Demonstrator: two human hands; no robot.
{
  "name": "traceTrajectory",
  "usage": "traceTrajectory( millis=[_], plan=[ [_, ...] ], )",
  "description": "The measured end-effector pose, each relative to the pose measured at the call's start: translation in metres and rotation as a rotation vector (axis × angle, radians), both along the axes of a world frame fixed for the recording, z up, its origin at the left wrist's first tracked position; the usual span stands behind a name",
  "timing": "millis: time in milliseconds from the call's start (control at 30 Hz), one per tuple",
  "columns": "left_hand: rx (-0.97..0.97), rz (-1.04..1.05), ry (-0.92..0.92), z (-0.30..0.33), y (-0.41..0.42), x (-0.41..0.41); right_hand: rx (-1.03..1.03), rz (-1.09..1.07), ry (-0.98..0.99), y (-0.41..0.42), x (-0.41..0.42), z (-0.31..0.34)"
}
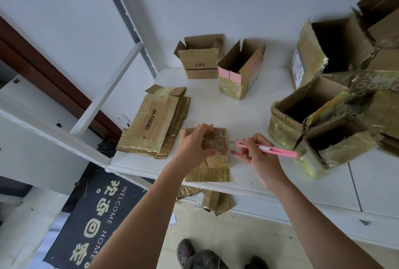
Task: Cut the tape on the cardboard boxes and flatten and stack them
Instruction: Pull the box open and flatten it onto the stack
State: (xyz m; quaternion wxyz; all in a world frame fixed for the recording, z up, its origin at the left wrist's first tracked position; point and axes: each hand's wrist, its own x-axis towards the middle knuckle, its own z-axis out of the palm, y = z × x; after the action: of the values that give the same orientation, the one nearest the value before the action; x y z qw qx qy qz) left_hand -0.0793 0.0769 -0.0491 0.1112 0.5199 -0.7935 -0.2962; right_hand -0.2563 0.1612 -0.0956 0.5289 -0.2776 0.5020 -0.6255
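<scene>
A small taped cardboard box [218,160] lies flattened on the white table [248,117] near its front edge. My left hand [195,144] rests on top of it, fingers curled over its upper part and thumb on its face. My right hand [255,153] holds a pink utility knife [267,149] just right of the box, the blade end pointing left toward the box's edge. A stack of flattened boxes [154,124], the top one marked "dezone", lies to the left.
Two open upright boxes [201,59] [243,69] stand at the back of the table. A cluster of larger open boxes [328,104] fills the right side. Cardboard scraps [216,201] lie on the floor below the table edge, beside a dark doormat [95,221].
</scene>
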Motion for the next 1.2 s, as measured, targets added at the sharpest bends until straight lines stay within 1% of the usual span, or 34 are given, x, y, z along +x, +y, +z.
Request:
traceTrajectory(
  millis=[100, 267, 367, 567, 667, 700, 767, 800, 867, 933, 1033, 1100, 1200],
  plan=[
    [-0.027, -0.033, -0.023, -0.001, 0.001, 0.0, -0.032, -0.077, 0.026, -0.015, 0.002, 0.006],
    [-0.029, -0.083, -0.072, -0.003, 0.002, 0.002, -0.034, -0.074, 0.251, -0.019, 0.014, -0.001],
    [-0.022, -0.089, -0.063, -0.006, 0.001, 0.002, -0.028, -0.052, 0.311, -0.016, 0.013, -0.004],
    [-0.022, -0.079, -0.06, -0.011, -0.003, 0.001, -0.008, 0.071, 0.257, -0.01, 0.002, 0.002],
    [-0.013, -0.078, -0.069, -0.008, -0.005, 0.002, 0.027, 0.033, 0.163, -0.004, 0.003, 0.003],
    [-0.025, -0.077, -0.102, -0.006, -0.006, 0.003, 0.039, -0.004, 0.126, -0.003, 0.004, 0.004],
    [-0.091, -0.072, -0.26, -0.003, -0.005, 0.003, 0.046, -0.067, 0.095, 0.0, 0.005, 0.007],
    [-0.116, -0.056, -0.345, -0.002, -0.003, 0.001, 0.041, -0.085, 0.102, 0.002, 0.005, 0.009],
    [-0.117, 0.024, -0.418, -0.002, 0.004, -0.007, 0.04, -0.096, 0.126, 0.007, 0.002, 0.013],
    [-0.131, 0.099, -0.409, -0.001, 0.01, -0.017, 0.063, -0.108, 0.125, 0.011, -0.001, 0.016],
    [-0.136, 0.136, -0.404, 0.002, 0.015, -0.032, 0.114, -0.112, 0.095, 0.016, -0.004, 0.019],
    [-0.085, 0.158, -0.379, 0.005, 0.015, -0.04, 0.131, -0.108, 0.094, 0.021, -0.003, 0.02],
    [-0.012, 0.26, -0.312, 0.009, 0.018, -0.047, 0.145, -0.14, 0.165, 0.029, -0.001, 0.02]
  ],
)
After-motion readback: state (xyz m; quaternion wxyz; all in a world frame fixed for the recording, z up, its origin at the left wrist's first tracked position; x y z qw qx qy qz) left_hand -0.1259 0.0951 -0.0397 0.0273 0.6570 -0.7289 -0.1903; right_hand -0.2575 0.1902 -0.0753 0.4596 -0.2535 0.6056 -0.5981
